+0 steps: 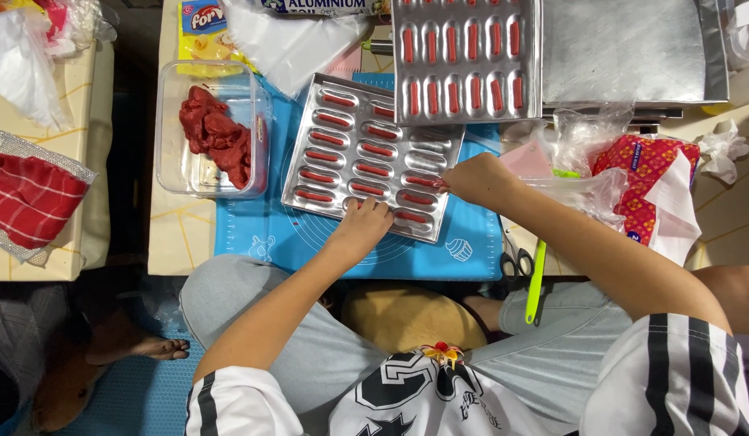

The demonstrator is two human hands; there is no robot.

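A silver baking tray [310,113] with oval moulds lies tilted on a blue silicone mat [253,230]. Most moulds hold a strip of red dough. My left hand [365,222] rests on the tray's near edge, fingers pressing down on the rim. My right hand [475,179] pinches a red dough strip [429,182] at a mould on the tray's right side. A clear plastic tub [174,129] left of the tray holds a lump of red dough [217,133].
A second filled mould tray [467,113] sits behind, next to a flat metal sheet [625,48]. Plastic bags and a red patterned packet [653,173] lie at the right. Scissors [516,262] and a green tool [536,282] hang at the table edge. A red cloth [27,198] lies left.
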